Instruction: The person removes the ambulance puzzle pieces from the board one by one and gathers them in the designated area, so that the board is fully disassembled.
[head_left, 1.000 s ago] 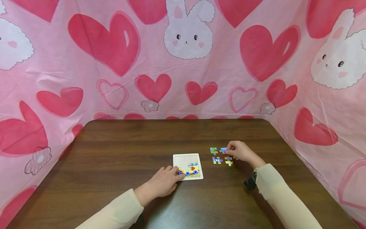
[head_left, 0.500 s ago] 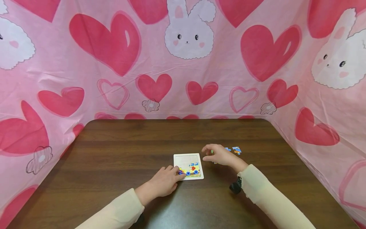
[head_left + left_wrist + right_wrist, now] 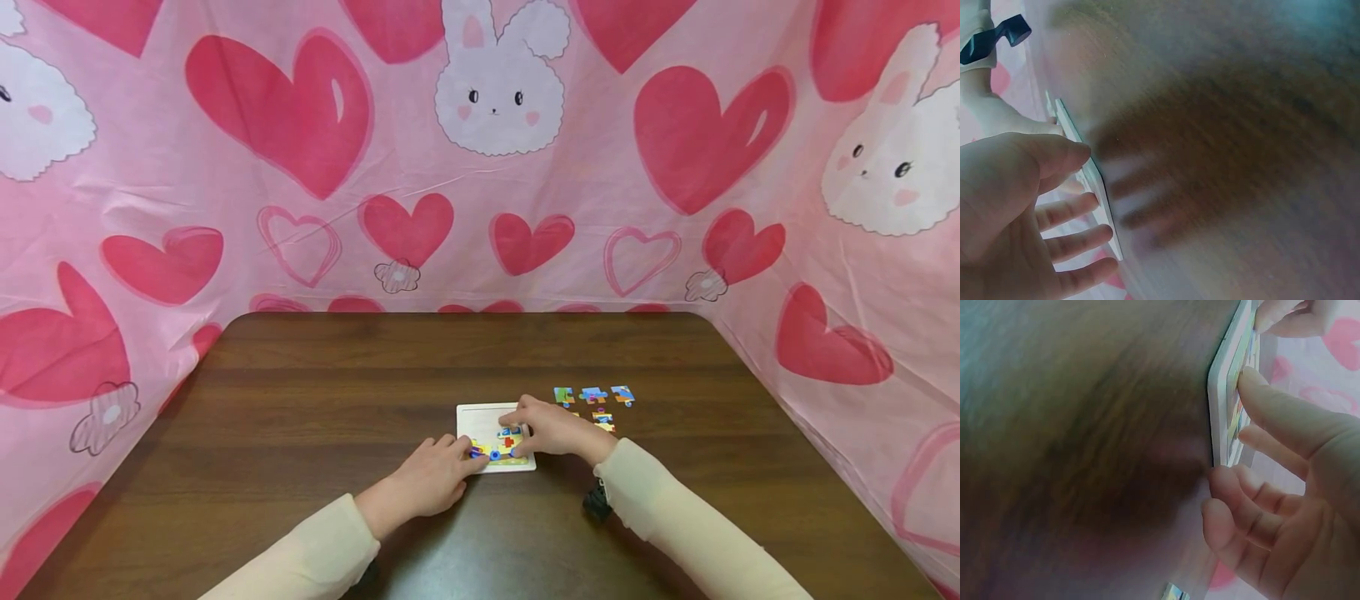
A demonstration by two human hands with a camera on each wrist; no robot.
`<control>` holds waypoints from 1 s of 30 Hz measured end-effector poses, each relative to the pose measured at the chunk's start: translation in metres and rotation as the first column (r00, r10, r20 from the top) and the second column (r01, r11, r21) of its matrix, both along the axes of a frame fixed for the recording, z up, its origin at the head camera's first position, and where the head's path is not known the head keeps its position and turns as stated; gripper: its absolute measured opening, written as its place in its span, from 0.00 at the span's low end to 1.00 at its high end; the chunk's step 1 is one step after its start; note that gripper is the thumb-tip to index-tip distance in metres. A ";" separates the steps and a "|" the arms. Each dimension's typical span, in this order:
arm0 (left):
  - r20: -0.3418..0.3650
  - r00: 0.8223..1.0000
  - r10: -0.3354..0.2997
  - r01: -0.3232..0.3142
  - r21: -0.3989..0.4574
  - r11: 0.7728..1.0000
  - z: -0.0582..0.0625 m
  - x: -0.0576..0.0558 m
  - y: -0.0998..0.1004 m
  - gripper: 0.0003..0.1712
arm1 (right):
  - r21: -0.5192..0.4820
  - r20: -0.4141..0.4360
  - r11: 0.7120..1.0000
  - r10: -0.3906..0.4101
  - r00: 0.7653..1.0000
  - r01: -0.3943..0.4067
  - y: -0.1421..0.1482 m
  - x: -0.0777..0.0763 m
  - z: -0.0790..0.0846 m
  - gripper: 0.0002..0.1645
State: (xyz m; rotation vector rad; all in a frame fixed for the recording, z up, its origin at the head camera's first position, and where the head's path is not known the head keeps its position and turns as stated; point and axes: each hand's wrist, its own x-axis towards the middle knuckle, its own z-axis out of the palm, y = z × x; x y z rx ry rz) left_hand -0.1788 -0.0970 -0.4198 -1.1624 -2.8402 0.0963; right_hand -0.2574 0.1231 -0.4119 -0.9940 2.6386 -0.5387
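Note:
A small white-framed puzzle board point(image 3: 478, 419) lies on the table, its lower part filled with pieces showing a yellow vehicle on blue wheels. My left hand point(image 3: 427, 477) rests at the board's lower left, fingertips over the frame and picture; in the left wrist view its fingers point(image 3: 1079, 244) are spread along the board's edge. Over the right side is my right hand point(image 3: 558, 431). Its thumb point(image 3: 1266, 400) touches the fitted pieces in the right wrist view, while other fingers lie loosely bent near the board's corner. No loose piece shows between these fingers.
Right of the board lie several loose jigsaw pieces, among them a blue-and-orange one point(image 3: 622, 394), a blue one point(image 3: 593, 396) and a green one point(image 3: 563, 396). My right hand partly covers the nearer row. Behind the brown table point(image 3: 345, 375) hangs a pink heart-patterned cloth point(image 3: 465, 183).
My right hand has moved left from the loose pieces onto the board's right side, uncovering a piece at the far right of the group. My left hand stays in place.

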 end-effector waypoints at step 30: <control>0.018 1.000 0.006 -0.005 -0.015 1.000 0.003 0.001 0.001 0.24 | -0.096 0.147 0.994 0.058 0.987 -0.044 -0.005 -0.005 -0.001 0.22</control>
